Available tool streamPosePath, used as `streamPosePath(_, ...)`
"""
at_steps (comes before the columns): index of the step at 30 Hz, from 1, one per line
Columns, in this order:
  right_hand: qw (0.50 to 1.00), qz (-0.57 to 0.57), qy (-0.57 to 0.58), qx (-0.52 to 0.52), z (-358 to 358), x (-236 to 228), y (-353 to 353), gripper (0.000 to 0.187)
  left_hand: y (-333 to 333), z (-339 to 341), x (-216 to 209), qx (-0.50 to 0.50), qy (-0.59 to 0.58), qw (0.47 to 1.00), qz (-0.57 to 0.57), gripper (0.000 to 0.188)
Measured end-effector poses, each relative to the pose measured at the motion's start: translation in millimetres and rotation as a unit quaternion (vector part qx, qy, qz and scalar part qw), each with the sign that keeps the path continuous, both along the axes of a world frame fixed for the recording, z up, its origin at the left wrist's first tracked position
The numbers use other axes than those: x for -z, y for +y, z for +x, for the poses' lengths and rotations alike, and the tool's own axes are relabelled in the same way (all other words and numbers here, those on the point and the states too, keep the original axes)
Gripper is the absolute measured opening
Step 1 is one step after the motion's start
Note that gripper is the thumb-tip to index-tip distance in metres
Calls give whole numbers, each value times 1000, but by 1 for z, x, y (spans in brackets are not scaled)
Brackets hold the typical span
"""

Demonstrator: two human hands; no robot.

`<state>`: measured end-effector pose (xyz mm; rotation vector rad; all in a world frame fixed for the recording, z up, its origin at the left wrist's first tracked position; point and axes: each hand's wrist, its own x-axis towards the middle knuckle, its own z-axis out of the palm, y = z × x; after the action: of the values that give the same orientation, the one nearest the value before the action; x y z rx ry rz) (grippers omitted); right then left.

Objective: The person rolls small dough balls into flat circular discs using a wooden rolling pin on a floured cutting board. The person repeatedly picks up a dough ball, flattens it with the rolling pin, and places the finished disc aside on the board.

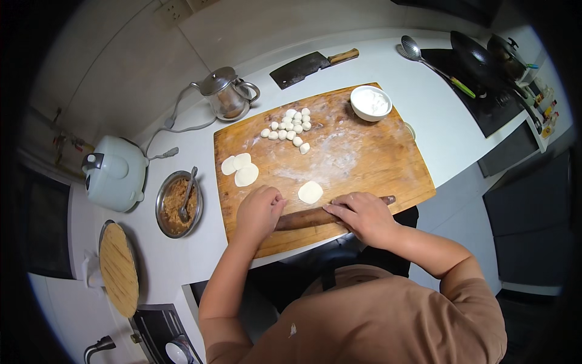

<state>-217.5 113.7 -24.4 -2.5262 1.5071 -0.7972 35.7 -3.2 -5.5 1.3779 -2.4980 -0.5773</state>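
A dark wooden rolling pin (308,218) lies along the near edge of a floured cutting board (388,155). My right hand (365,217) rests over its right part, fingers bent across it. My left hand (260,210) is closed at the pin's left end, its fingers curled in; whatever may be inside them is hidden. Just beyond the pin, between my hands, is a flat round dough wrapper (310,192). Three more rolled wrappers (246,175) overlap at the board's left. Farther back sits a cluster of several small dough balls (290,125).
A white bowl of flour (371,103) occupies the board's far right corner. Behind lie a cleaver (300,70) and a steel kettle (228,94). Left are a filling bowl with spoon (177,204), a rice cooker (115,174) and a round slatted tray (118,270). A skimmer (412,48) lies far right.
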Motion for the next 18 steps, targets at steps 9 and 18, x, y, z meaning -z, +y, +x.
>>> streamPosePath(9, 1000, 3, -1, -12, -2, -8, -70, 44, 20, 0, 14, 63, -52, 984, -156, 69)
streamPosePath(18, 999, -18, 35, 11, 0, -2, -44, 64, 39, 10, 12, 75, -96, 986, -114, 77)
